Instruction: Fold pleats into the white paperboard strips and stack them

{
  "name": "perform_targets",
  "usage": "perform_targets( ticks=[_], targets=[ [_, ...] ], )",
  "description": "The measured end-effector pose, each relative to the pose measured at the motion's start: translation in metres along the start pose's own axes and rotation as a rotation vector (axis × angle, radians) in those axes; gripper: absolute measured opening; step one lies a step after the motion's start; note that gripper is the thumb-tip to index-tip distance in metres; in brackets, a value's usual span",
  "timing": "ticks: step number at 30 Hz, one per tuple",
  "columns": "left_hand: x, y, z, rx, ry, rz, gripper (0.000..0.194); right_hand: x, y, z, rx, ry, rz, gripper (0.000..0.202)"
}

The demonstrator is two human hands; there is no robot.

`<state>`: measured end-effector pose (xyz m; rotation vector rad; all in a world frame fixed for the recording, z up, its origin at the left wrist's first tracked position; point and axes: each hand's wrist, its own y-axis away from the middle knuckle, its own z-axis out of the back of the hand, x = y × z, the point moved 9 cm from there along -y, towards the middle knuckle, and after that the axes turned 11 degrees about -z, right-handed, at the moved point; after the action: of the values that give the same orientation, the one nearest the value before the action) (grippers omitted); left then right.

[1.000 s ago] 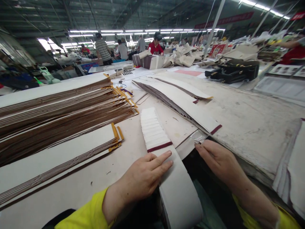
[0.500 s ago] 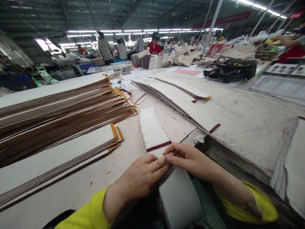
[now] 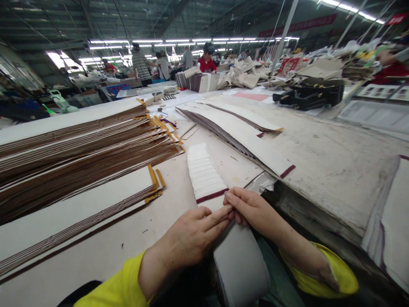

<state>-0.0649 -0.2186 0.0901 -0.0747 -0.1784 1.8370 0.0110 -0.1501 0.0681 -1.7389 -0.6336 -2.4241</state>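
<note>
A long white strip stack [image 3: 239,260] hangs over the near table edge and bends down toward my lap. Its upper part [image 3: 206,170] lies fanned in steps on the table, with a dark red band across it. My left hand [image 3: 188,234] rests over the strips below that band, fingers stretched together to the right. My right hand [image 3: 247,209] meets the left fingertips at the strips' right edge, its fingers pinched; what lies between them is too small to tell.
Stacked white strips with brown edges and yellow ends [image 3: 76,196] fill the left. More strips with dark red ends [image 3: 236,132] lie ahead. Black bags [image 3: 313,94] lie at the back right. A person in red [image 3: 207,62] is beyond the table. More panels [image 3: 396,221] stand at right.
My right hand has shifted slightly, its thumb and forefinger now higher beside the dark red band and its other fingers curled lower. My left hand has barely moved.
</note>
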Motion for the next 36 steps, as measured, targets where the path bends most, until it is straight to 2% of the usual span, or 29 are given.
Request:
perform_targets(
  ticks=[2, 7, 13, 20, 23, 29, 32, 36],
  targets=[
    [0.001, 0.0, 0.0, -0.006, 0.012, 0.006, 0.05, -0.002, 0.0, 0.001, 0.015, -0.044, -0.012, 0.033],
    [0.003, 0.001, -0.001, -0.017, 0.045, 0.035, 0.053, 0.011, 0.005, 0.003, 0.023, -0.004, 0.096, 0.026],
    [0.015, 0.006, -0.001, -0.056, 0.102, 0.156, 0.056, 0.004, 0.011, 0.027, -0.124, 0.022, 0.099, 0.033],
    [0.019, 0.009, -0.003, -0.064, 0.162, 0.203, 0.058, 0.014, 0.022, -0.002, 0.035, 0.197, 0.132, 0.026],
    [0.018, 0.009, -0.003, -0.066, 0.152, 0.199, 0.058, 0.018, 0.021, -0.007, 0.072, 0.154, 0.174, 0.027],
    [0.019, 0.009, -0.001, -0.084, 0.189, 0.188, 0.058, 0.003, 0.019, -0.009, 0.156, 0.121, 0.126, 0.035],
    [0.02, 0.009, -0.001, -0.089, 0.207, 0.189, 0.058, -0.004, 0.019, -0.008, 0.153, 0.083, 0.078, 0.038],
    [0.019, 0.009, -0.003, -0.082, 0.21, 0.179, 0.055, -0.003, 0.022, 0.004, 0.035, 0.129, 0.122, 0.035]
  ],
)
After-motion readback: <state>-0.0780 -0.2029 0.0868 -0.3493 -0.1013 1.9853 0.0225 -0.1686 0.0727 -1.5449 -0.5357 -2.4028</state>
